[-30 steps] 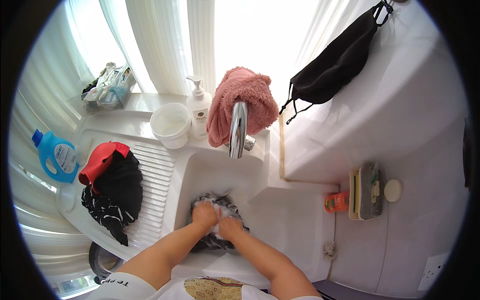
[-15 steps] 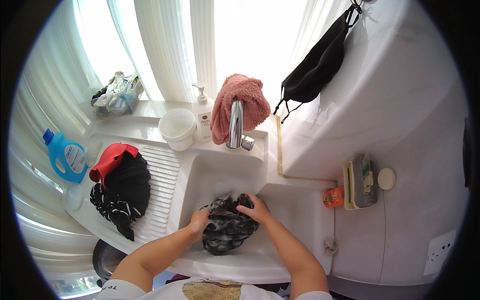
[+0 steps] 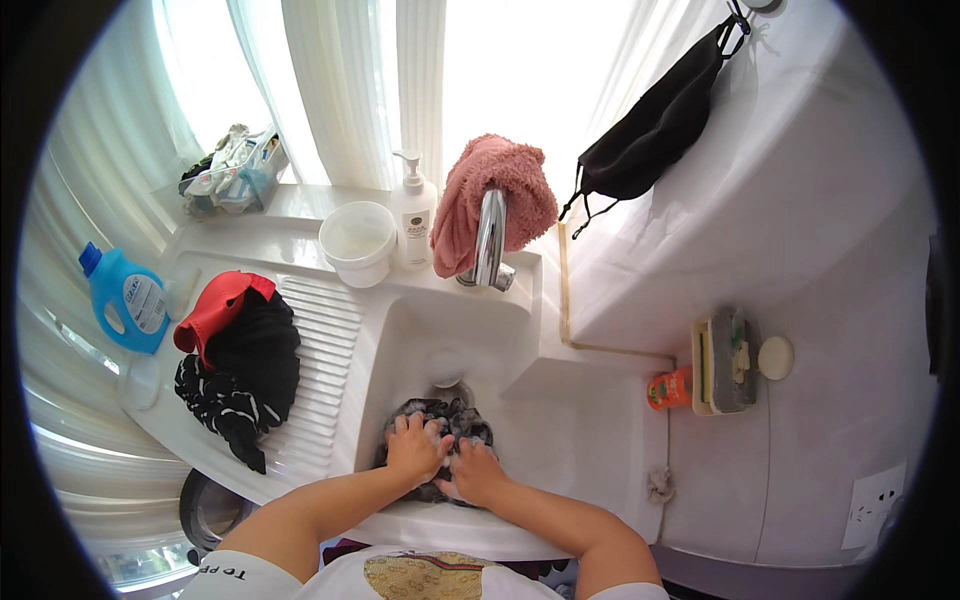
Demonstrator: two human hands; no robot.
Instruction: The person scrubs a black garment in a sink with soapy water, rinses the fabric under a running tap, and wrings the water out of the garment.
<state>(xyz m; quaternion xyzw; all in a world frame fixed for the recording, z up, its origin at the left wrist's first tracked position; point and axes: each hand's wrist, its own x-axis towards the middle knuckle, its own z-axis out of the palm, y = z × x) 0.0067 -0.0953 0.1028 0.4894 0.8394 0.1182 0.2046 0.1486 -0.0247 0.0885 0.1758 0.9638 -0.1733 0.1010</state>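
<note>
A wet, soapy black cloth (image 3: 462,412) lies bunched at the bottom of the white sink (image 3: 590,440), near its drain. Both my hands press down into it side by side. My left hand (image 3: 415,450) bears on its left part, fingers curled into the fabric with foam about the fingertips. Close by, my right hand (image 3: 474,473) grips the nearer right part, its fingers partly hidden in the folds. The thumbs nearly meet. What kind of garment the cloth is cannot be made out.
Red and black clothes (image 3: 240,340) lie on the ridged washboard (image 3: 325,330) at left, beside a blue detergent bottle (image 3: 130,300). Behind the sink stand a white bucket (image 3: 357,245), a pump bottle (image 3: 413,220) and a tap (image 3: 490,240) draped with a pink towel (image 3: 530,190). An orange container (image 3: 668,388) is at right.
Both hands have come down and closer together, from holding the cloth's sides to pressing on top of it. The cloth is now lower, more compact and slightly left; the drain shows behind it.
</note>
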